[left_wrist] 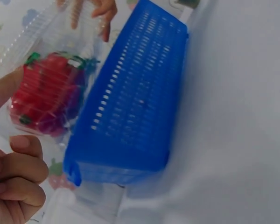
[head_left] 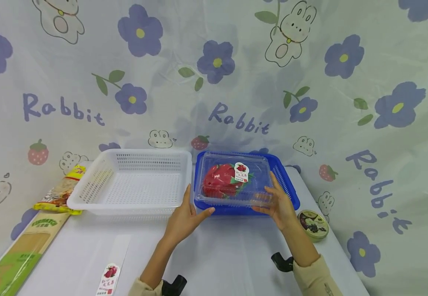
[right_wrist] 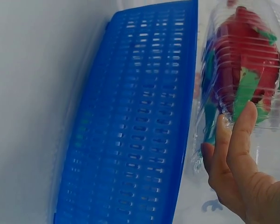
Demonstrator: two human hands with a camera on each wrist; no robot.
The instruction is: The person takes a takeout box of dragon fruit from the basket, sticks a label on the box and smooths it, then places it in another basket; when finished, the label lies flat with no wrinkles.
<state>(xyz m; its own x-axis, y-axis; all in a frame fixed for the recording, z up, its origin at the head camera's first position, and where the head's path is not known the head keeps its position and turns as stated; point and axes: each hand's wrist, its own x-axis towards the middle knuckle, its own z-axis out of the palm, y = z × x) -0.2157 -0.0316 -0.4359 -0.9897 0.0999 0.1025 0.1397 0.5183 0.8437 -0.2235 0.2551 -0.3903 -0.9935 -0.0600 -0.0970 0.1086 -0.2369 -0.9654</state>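
Note:
A clear plastic box [head_left: 258, 164] with a red dragon fruit [head_left: 219, 181] inside and a white label [head_left: 241, 172] on its lid is over the blue basket [head_left: 294, 200]. My right hand [head_left: 281, 205] grips its right end, thumb at the near corner and fingers along the side. Beside the box's left end is my left hand [head_left: 184, 220], index finger and thumb spread, other fingers loosely bent. Whether a left fingertip touches the box I cannot tell. The right wrist view has the fruit [right_wrist: 245, 51] behind the ridged plastic, above the right hand [right_wrist: 245, 172].
A white basket [head_left: 88, 197] adjoins the blue one on the left. Beyond it lie a yellow snack bag [head_left: 60, 189] and a green-and-tan packet [head_left: 25, 250]. A round tin [head_left: 313, 225] stands at right; a label strip [head_left: 108, 277] lies in front.

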